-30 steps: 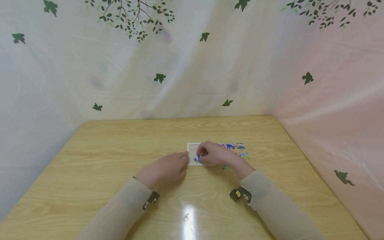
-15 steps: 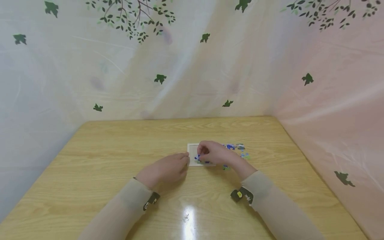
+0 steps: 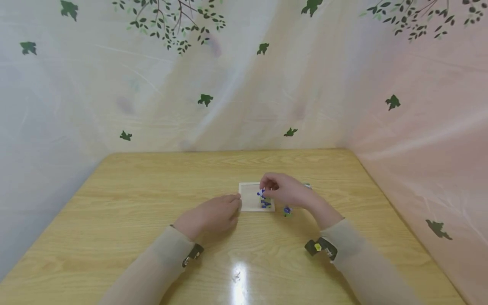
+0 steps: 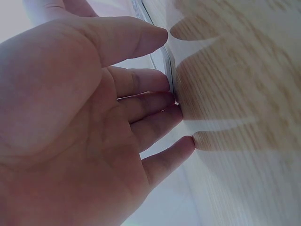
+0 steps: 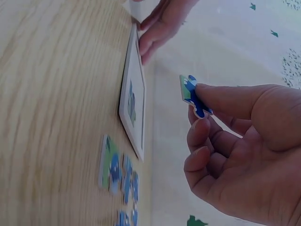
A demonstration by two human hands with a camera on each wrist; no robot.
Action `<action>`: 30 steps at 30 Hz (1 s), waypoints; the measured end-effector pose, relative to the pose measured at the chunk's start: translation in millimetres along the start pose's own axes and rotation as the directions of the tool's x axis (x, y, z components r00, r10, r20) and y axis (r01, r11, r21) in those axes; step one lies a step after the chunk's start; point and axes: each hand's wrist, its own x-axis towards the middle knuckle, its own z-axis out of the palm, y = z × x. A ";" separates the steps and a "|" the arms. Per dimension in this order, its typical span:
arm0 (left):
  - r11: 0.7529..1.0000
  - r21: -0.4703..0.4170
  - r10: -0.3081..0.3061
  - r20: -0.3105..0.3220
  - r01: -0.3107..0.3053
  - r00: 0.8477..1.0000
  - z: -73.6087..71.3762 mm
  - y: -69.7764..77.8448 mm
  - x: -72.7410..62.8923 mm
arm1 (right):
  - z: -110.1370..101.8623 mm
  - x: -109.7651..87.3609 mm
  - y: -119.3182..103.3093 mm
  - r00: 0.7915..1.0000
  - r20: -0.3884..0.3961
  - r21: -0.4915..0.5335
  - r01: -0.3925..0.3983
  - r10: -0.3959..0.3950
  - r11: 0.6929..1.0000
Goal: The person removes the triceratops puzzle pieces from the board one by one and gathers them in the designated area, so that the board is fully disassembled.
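My right hand (image 3: 287, 189) pinches a blue, white and green jigsaw piece (image 5: 189, 92) between thumb and fingers. In the right wrist view the piece is held up, apart from the table and the tray. Below that hand in the head view lies a pale, rimmed puzzle tray (image 3: 248, 198). A few joined-looking pieces (image 3: 265, 204) sit in its lower right corner. At the tray's left edge rests my left hand (image 3: 209, 215), its fingertips (image 4: 164, 80) on the rim and the table, fingers fairly straight and holding nothing.
Loose jigsaw pieces (image 5: 111, 162) lie on the wooden table (image 3: 152, 178) to the right of the tray, partly hidden behind the right forearm in the head view. A patterned curtain (image 3: 228, 76) hangs behind the table and along its sides.
My right hand has lifted and moved right within the tray area, taking the pinched jigsaw piece with it. More of the tray floor now shows. My left hand has stayed at the edge.
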 end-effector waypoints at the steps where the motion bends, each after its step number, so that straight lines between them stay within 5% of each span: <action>1: 1.000 0.000 0.001 -0.001 -0.001 1.000 -0.2 0.3 0.0 | -2.6 -2.4 2.4 1.000 -0.005 -0.004 0.002 -0.002 1.000; 13: 1.000 -0.007 -0.007 0.013 0.007 1.000 -0.1 1.3 -1.3 | -29.7 -30.1 34.3 0.999 -0.009 -0.004 -0.038 0.038 0.999; 30: 1.000 -0.018 0.003 -0.011 -0.003 1.000 0.4 1.1 -0.8 | -53.8 -54.6 58.3 0.990 0.095 -0.063 -0.096 0.102 0.993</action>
